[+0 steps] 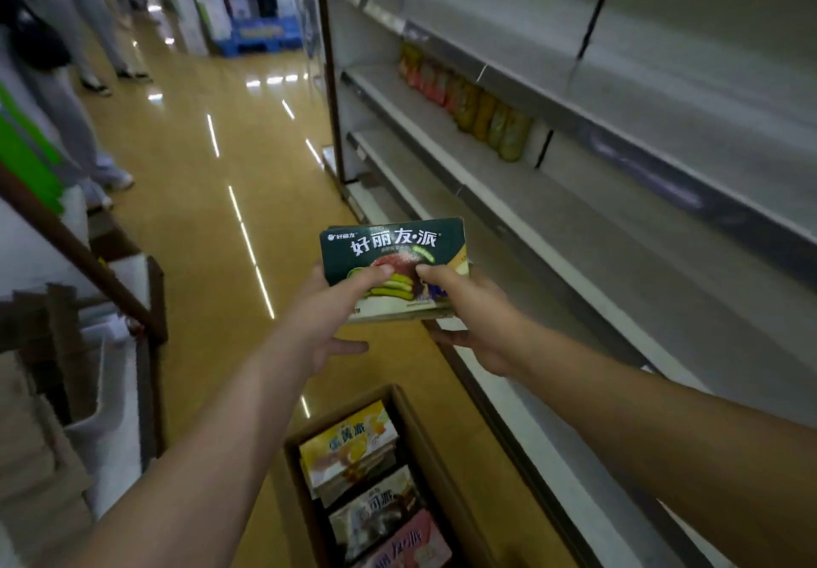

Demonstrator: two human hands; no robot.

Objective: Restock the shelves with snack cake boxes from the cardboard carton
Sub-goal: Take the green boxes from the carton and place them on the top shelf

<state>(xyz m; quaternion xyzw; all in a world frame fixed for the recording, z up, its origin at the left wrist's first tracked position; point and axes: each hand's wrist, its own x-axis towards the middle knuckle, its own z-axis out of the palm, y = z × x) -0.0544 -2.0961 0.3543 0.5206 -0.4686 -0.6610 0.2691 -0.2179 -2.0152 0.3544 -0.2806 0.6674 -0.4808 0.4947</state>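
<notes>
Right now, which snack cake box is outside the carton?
The dark green box, held by the left hand and right hand; the other boxes lie in the cardboard carton.

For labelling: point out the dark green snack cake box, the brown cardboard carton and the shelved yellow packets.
dark green snack cake box [389,245]: head view, printed front.
brown cardboard carton [416,439]: head view, right wall.
shelved yellow packets [484,115]: head view, mid-row packet.

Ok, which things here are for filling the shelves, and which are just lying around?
For the job: green box, gripped by the left hand and the right hand; cardboard carton; yellow box and others inside it; shelf.
Just there: jars on a higher shelf; blue pallet; people's legs.
</notes>
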